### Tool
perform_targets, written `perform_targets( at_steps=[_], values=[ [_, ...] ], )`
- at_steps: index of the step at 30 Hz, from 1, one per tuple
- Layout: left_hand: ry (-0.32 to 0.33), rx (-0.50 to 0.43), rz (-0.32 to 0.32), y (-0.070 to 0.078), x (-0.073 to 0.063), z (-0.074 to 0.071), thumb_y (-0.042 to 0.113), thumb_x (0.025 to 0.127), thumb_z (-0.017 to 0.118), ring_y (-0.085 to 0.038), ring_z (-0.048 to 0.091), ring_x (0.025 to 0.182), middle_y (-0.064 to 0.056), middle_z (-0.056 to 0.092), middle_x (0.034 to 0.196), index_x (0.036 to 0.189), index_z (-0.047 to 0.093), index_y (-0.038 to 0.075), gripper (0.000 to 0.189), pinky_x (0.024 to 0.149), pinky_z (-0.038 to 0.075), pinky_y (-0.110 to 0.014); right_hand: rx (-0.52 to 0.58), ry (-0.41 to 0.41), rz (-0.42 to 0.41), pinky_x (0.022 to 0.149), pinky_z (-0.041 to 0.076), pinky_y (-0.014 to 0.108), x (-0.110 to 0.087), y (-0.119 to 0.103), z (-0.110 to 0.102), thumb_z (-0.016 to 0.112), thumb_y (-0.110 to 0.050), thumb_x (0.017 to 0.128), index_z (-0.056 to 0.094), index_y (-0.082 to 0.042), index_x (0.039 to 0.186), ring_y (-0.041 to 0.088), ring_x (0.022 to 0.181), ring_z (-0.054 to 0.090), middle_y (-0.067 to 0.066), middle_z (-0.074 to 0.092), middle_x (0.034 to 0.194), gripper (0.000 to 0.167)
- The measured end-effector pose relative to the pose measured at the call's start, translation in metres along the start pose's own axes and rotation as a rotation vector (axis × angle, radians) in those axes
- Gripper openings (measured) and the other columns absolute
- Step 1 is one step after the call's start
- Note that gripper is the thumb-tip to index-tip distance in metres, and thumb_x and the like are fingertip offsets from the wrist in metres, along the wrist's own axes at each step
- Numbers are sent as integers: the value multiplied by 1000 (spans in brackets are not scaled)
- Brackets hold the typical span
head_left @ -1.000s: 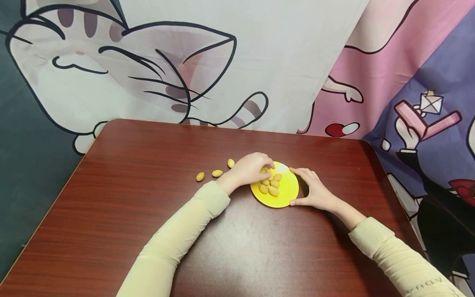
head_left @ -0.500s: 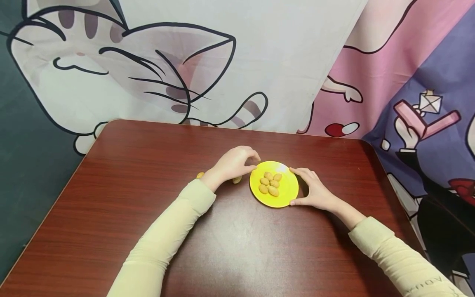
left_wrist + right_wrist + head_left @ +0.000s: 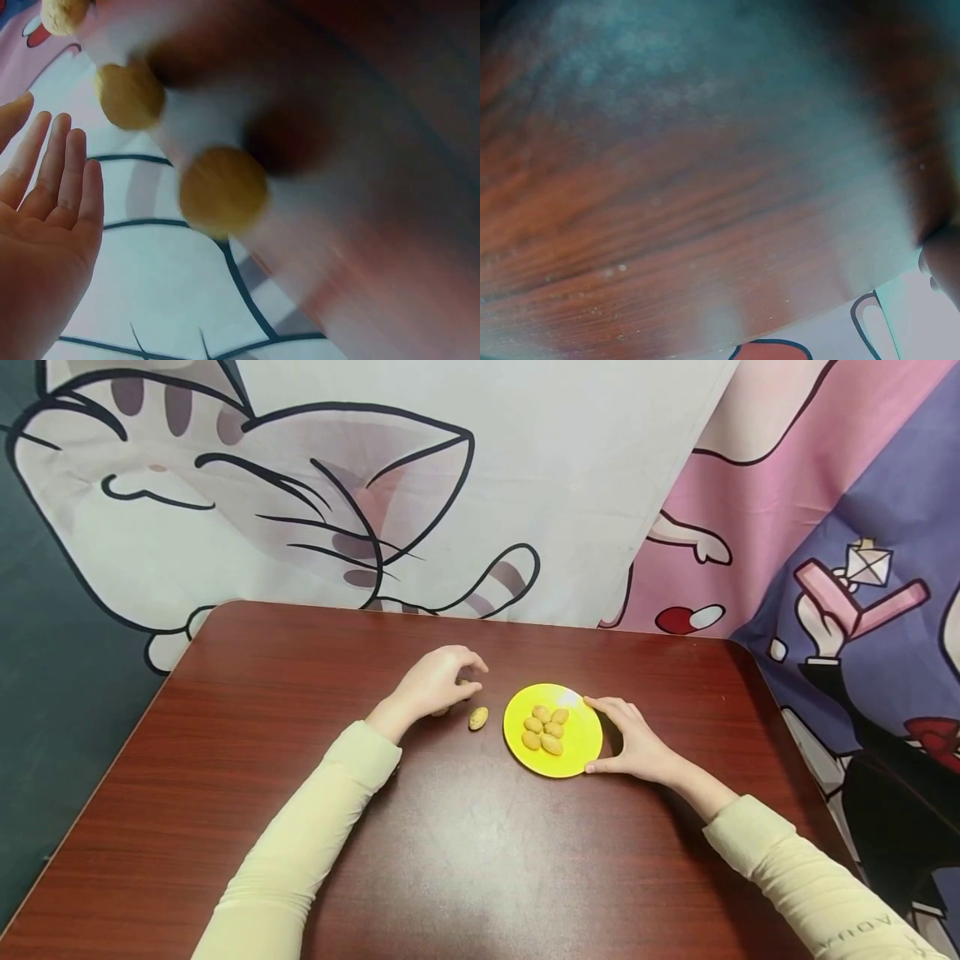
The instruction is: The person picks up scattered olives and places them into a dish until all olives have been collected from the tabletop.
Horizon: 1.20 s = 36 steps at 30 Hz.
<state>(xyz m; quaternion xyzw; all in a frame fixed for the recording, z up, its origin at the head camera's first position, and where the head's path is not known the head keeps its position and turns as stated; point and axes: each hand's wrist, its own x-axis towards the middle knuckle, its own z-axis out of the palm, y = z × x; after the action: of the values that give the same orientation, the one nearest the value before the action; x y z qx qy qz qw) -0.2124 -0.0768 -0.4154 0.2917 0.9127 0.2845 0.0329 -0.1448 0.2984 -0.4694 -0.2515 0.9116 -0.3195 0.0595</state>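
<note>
One nut [image 3: 477, 718], long axis slanting away rightward, lies just nearside of the left hand [image 3: 435, 681], thumb and fingers parted; the right hand [image 3: 636, 745], farther off, grips the plate [image 3: 579, 752].

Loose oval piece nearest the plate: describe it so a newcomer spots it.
On the reddish-brown table, find the round yellow plate, its rim held by the right hand. Left of the plate, close to the left hand, lies the loose oval piece. Unlike the pieces on the plate, it lies on wood, the only one there seen whole in the head view.
</note>
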Motion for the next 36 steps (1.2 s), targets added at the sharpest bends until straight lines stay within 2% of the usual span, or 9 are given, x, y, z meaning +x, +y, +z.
perform_targets(
  at_steps=[6, 11, 23, 30, 36],
  values=[
    [22, -6, -51, -14, -15, -11, 15, 97, 77, -27, 70, 114, -10, 75, 121, 122, 76, 5, 27, 105, 55, -44, 3, -1, 2, 110, 34, 59, -1, 0, 0, 100, -27, 68, 43, -2, 158, 41, 137, 40, 22, 50, 148, 109],
    [48, -3, -68, -26, -28, -19, 14, 97, 77, -28, 71, 112, -10, 75, 118, 120, 76, 6, 25, 104, 55, -45, 2, 0, 4, 111, 33, 59, -1, -1, 0, 101, -26, 68, 43, -2, 158, 41, 138, 39, 21, 49, 149, 110],
    [53, 13, -130, -47, -56, -27, 15, 97, 77, -29, 71, 111, -12, 75, 116, 118, 76, 6, 23, 103, 55, -48, 7, -6, 7, 111, 33, 60, 0, -1, 0, 101, -28, 69, 42, -3, 159, 41, 138, 39, 21, 49, 149, 110],
    [40, 29, -131, -55, -72, -31, 16, 97, 77, -29, 71, 107, -12, 75, 114, 117, 76, 5, 23, 101, 55, -49, 13, -6, 5, 111, 32, 60, 0, 0, 0, 100, -28, 69, 42, -3, 159, 41, 138, 38, 21, 49, 149, 110],
    [35, 29, -107, -59, -83, -33, 18, 96, 77, -27, 71, 103, -11, 75, 110, 114, 76, 6, 22, 98, 56, -47, 5, -4, 3, 110, 33, 59, 0, 0, 0, 101, -28, 68, 43, -3, 159, 41, 138, 39, 21, 49, 149, 110]
  ],
)
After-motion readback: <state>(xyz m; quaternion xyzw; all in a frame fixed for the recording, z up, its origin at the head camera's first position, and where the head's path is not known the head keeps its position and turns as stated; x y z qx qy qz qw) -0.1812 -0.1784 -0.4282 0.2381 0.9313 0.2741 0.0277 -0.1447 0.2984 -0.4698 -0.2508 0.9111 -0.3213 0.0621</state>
